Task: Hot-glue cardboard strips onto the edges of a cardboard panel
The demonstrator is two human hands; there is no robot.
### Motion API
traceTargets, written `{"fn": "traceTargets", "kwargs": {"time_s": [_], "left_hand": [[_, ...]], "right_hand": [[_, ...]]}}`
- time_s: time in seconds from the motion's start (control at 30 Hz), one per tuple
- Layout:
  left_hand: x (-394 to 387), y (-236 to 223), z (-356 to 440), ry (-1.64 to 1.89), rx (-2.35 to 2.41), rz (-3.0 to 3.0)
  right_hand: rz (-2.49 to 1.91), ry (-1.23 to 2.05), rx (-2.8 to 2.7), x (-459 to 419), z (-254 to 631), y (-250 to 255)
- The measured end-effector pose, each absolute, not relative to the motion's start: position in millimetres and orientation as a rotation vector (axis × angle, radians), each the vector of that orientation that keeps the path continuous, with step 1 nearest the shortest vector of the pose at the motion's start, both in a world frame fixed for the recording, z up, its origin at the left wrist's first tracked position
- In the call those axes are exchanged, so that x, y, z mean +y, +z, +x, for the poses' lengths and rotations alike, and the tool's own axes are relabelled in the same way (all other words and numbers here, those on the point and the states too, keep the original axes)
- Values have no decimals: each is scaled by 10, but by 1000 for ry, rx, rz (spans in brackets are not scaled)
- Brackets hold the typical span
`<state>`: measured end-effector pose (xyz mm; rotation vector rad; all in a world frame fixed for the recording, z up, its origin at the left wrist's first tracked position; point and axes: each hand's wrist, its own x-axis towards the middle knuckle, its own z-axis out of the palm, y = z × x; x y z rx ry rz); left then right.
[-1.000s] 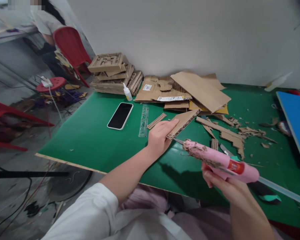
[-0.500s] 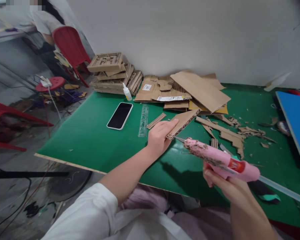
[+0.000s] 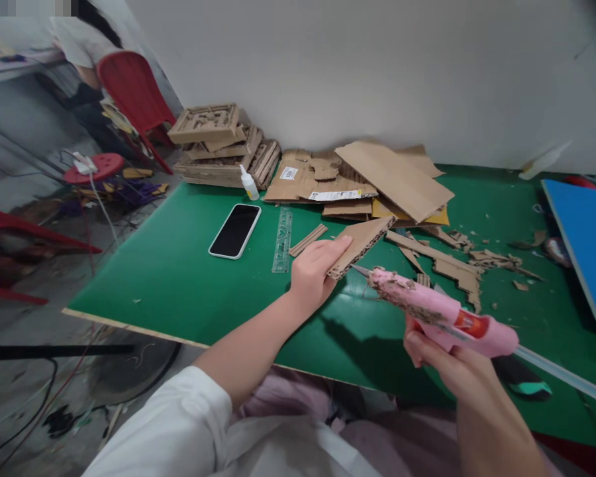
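My left hand (image 3: 314, 277) grips a flat piece of corrugated cardboard (image 3: 365, 238), its fluted edge turned toward me and tilted above the table. A pink hot glue gun (image 3: 437, 308) is in my right hand (image 3: 440, 354), fingers wrapped round its handle. Brown scraps cling to the gun's front, and its metal nozzle is at the cardboard's edge; whether it touches I cannot tell. From the back of the gun a translucent glue stick (image 3: 566, 374) sticks out. Left of my left hand lie thin cardboard strips (image 3: 308, 240) and a clear ruler (image 3: 282, 240).
On the green table (image 3: 169, 285) are a phone (image 3: 235, 230), a white glue bottle (image 3: 249, 183), stacked cardboard frames (image 3: 208, 149), cardboard sheets (image 3: 397, 179), cut scraps (image 3: 457, 275) and a blue board (image 3: 583, 238). A person sits by a red chair (image 3: 134, 89) at far left.
The glue gun's nozzle has moved slightly along the cardboard's edge, away from its near corner. The view has shifted a little. Both hands keep their hold.
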<state>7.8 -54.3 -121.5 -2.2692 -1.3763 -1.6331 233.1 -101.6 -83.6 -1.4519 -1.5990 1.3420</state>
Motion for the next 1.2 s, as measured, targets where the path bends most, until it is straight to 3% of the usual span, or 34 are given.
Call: {"fn": "traceTargets", "kwargs": {"time_s": [1.2], "left_hand": [[-547,-1204,76,-1625,-1298,-2228]], "right_hand": [[-1495,1208,-1615,-995,2411,-872]]}}
